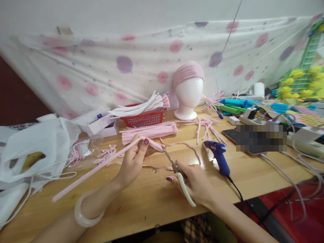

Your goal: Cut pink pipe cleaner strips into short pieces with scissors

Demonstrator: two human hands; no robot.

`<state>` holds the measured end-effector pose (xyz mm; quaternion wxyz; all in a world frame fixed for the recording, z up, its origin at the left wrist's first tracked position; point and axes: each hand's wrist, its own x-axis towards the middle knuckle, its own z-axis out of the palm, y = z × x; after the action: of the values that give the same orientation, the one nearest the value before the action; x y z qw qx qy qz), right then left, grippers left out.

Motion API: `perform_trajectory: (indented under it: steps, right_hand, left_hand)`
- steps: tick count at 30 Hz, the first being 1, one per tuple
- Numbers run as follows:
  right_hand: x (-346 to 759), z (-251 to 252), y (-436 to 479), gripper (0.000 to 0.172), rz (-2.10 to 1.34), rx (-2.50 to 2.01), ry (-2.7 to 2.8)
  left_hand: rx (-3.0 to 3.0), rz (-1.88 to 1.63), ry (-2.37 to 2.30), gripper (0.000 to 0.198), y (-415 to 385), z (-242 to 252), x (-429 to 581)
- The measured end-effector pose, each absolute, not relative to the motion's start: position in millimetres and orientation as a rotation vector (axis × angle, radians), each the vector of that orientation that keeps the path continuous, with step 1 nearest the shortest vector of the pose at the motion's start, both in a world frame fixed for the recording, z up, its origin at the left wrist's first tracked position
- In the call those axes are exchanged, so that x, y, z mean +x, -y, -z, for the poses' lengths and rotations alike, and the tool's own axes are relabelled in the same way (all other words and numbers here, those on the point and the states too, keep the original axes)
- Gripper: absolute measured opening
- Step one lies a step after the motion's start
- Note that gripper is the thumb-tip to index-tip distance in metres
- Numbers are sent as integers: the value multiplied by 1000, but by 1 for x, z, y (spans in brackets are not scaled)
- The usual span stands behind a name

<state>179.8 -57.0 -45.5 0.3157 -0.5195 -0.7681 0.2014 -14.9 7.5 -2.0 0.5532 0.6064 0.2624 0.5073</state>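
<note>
My left hand [134, 158] pinches a fuzzy pink pipe cleaner [93, 168] between thumb and fingers. One long end slants down to the left, and a bent part reaches right toward the scissors. My right hand [194, 180] grips white-handled scissors [183, 189], whose metal blades meet the tip of the pink strip. Whether the blades are parted there is too small to tell. Behind my left hand lies a bundle of pink pipe cleaners [149, 133]. A thin brownish-pink strip [184, 144] curves across the table beyond the scissors.
A blue glue gun [219, 157] lies right of my right hand, its cord over the table edge. Behind stand a white foam head [189, 94] with a pink cap and a red basket [144, 119]. Left are pink looped pieces [106, 155] and a white bag [37, 145]; right, a phone [230, 135].
</note>
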Motion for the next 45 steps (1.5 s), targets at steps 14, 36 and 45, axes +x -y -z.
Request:
perform_trajectory:
  steps: [14, 36, 45]
  right_hand:
    - [177, 47, 56, 34, -533, -1367, 1970]
    - [179, 44, 57, 37, -458, -1426, 2042]
    - [179, 46, 56, 36, -390, -1441, 2040]
  left_hand:
    - [1396, -1232, -662, 32, -3, 4, -10]
    - [1702, -1066, -681, 21, -5, -16, -21]
    - [1780, -1057, -666, 22, -5, -17, -25]
